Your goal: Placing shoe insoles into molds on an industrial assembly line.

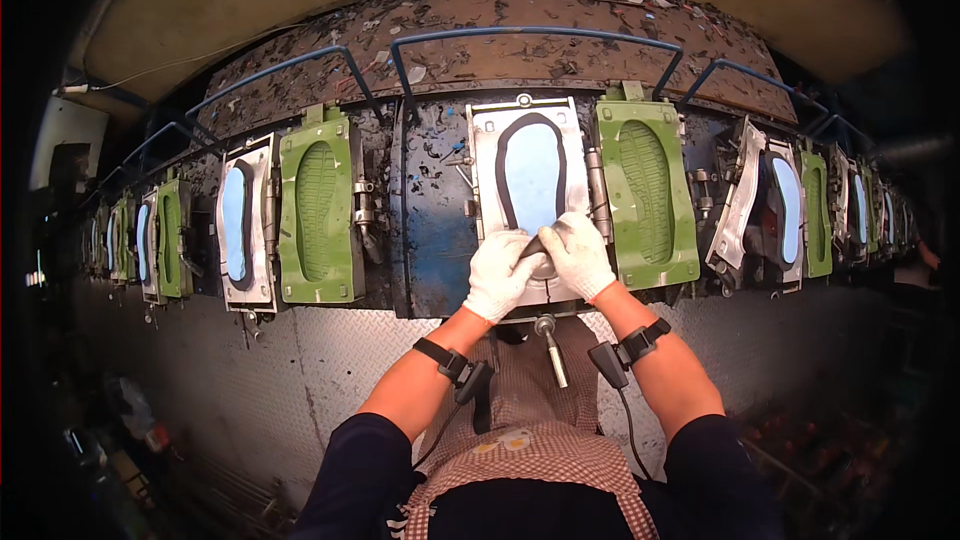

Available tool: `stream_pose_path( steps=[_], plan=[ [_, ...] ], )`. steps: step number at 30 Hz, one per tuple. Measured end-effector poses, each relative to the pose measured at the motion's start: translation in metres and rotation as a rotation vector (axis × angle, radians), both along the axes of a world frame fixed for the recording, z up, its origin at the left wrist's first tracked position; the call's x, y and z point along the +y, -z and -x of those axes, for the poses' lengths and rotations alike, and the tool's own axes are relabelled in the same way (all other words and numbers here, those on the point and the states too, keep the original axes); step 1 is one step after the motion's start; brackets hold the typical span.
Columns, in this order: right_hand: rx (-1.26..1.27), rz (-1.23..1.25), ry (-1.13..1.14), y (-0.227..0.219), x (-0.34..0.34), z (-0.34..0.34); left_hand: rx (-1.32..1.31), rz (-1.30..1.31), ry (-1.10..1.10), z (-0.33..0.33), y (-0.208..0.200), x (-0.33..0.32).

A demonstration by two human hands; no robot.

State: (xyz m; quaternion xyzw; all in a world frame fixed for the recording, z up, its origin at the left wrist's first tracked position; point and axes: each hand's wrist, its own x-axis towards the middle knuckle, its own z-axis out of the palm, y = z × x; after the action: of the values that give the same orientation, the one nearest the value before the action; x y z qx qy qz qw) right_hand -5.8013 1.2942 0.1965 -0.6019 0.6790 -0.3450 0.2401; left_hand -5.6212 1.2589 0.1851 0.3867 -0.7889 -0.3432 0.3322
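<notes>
blue sole [533,175], black rim [502,180]
left hand [502,275] and right hand [580,258] pinch rim at 6 o'clock; green mold [645,195] at 3.

Two hands [496,276] [578,258], two straps [442,358] [642,341], over four blue soles [533,180] and over four green moulds [645,190] show.

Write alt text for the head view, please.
The left hand and right hand, in white gloves, pinch dark edging at the near end of a pale-blue sole on a silver mould half. A green half lies open to its right; similar moulds extend both ways.
</notes>
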Motion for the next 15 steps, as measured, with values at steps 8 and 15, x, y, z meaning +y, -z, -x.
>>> stream_pose_path(
  steps=[8,15],
  plan=[
    [0.062,0.039,-0.033,-0.017,-0.013,0.0,-0.076,0.156,0.232,-0.01,-0.013,-0.006],
    [0.543,0.032,0.159,-0.015,-0.111,-0.03,-0.162,0.26,0.345,-0.011,-0.005,-0.004]
  ],
)
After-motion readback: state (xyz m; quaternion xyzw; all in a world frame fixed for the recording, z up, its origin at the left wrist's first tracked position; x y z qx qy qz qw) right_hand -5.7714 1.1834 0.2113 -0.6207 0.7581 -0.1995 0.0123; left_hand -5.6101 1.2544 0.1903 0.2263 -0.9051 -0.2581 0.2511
